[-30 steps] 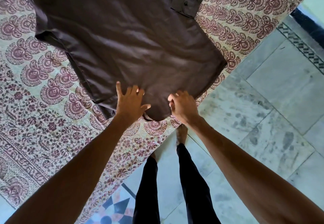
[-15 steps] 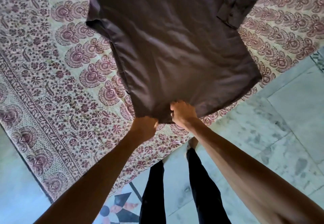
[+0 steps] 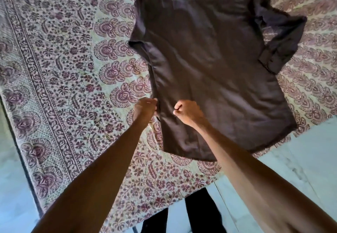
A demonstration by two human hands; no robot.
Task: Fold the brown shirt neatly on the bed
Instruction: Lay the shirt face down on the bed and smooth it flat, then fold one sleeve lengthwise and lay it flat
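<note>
1. The brown shirt (image 3: 215,72) lies spread on the bed, back side up it seems, with its hem toward the person and near the bed's edge.
2. At the far left, the bedcover (image 3: 60,79) is a printed cotton-looking cloth, pale with maroon flowers and fan shapes. It gives a flat, wide base, which is probably why the shirt is laid out here.
3. The left hand (image 3: 145,107) is at the shirt's left side seam, fingers curled in. It seems to pinch the edge of the cloth, but the fingertips are hidden, so the grip cannot be told for sure.
4. The right hand (image 3: 187,112) sits just beside it on the shirt body, closed like a fist; whether cloth is inside it is not visible. The two hands are close together, likely to take the side edge for a lengthwise fold.
5. The shirt cloth is thin, smooth and a little shiny, with soft wrinkles.
6. To the right, one sleeve (image 3: 280,39) is bent over itself, its cuff pointing toward the hem.
7. At the far right, the floor (image 3: 310,159) is pale marble-like stone.
</note>
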